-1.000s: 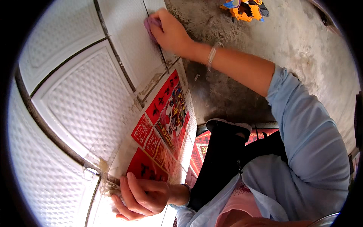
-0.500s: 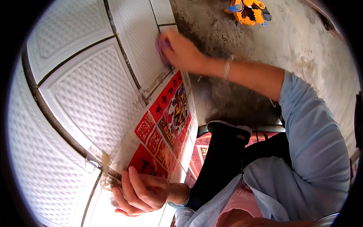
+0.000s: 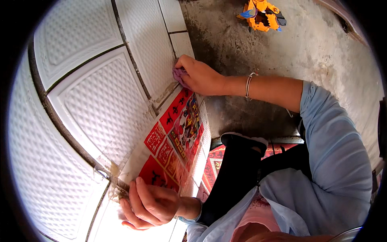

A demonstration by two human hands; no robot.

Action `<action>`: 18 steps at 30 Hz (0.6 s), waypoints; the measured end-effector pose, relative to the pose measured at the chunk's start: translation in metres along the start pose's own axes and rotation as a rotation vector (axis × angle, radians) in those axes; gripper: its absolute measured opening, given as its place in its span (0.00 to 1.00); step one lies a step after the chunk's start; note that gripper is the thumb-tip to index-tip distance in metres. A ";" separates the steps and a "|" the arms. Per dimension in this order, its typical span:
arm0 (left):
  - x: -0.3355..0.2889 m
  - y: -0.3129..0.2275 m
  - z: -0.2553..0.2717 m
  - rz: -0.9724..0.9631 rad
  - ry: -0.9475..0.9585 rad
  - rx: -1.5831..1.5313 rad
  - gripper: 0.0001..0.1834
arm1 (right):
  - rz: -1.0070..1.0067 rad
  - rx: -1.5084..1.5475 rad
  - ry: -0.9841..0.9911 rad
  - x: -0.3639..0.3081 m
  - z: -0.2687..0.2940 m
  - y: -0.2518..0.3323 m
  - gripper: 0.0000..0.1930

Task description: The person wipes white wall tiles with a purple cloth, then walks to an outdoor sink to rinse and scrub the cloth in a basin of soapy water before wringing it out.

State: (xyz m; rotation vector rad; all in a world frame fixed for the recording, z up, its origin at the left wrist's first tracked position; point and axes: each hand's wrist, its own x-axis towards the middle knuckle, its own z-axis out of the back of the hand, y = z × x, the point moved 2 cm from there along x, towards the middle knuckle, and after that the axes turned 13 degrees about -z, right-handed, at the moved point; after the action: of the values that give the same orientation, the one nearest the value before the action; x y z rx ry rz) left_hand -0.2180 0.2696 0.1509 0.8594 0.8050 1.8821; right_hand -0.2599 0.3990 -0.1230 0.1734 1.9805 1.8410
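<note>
My right hand [image 3: 201, 78] is closed around a crumpled purple cloth [image 3: 181, 75] and holds it to the white tiled wall [image 3: 100, 97], just above a poster. Red, with dark characters and a colourful picture, the poster [image 3: 163, 150] is fixed to the tiles. Beside its lower corner is my left hand [image 3: 151, 205], its fingers loosely bent and apart, with nothing seen in them. A torn, brownish strip of tape [image 3: 114, 169] clings to the tile joint near the left fingertips.
An orange and blue plastic toy [image 3: 263, 16] lies at the far side of the stained concrete floor [image 3: 322, 48]. Under my legs is a red patterned mat [image 3: 215, 163]. My dark shoe [image 3: 244, 139] is close to the wall's foot.
My right hand has moved down the wall with the purple cloth, closer to the poster's top edge. My left hand stays in place.
</note>
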 end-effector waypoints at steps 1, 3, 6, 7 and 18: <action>0.001 -0.001 0.000 0.001 0.011 0.002 0.06 | 0.038 -0.012 0.018 -0.003 -0.002 -0.001 0.09; -0.001 0.001 -0.002 -0.007 0.003 -0.005 0.06 | 0.043 -0.053 -0.076 0.014 0.003 0.004 0.09; -0.002 0.003 -0.001 -0.011 0.000 -0.007 0.06 | 0.047 -0.070 -0.215 0.056 0.021 0.012 0.08; -0.001 0.002 -0.001 -0.009 -0.005 -0.012 0.06 | 0.044 -0.049 -0.272 0.062 0.026 0.014 0.08; -0.003 0.003 -0.001 -0.014 0.010 -0.007 0.06 | 0.063 -0.143 0.126 0.009 0.008 0.007 0.10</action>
State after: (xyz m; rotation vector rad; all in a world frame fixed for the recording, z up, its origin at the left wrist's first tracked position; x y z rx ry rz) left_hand -0.2195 0.2659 0.1517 0.8385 0.8081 1.8770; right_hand -0.2659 0.4106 -0.1180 0.0791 1.9357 2.0726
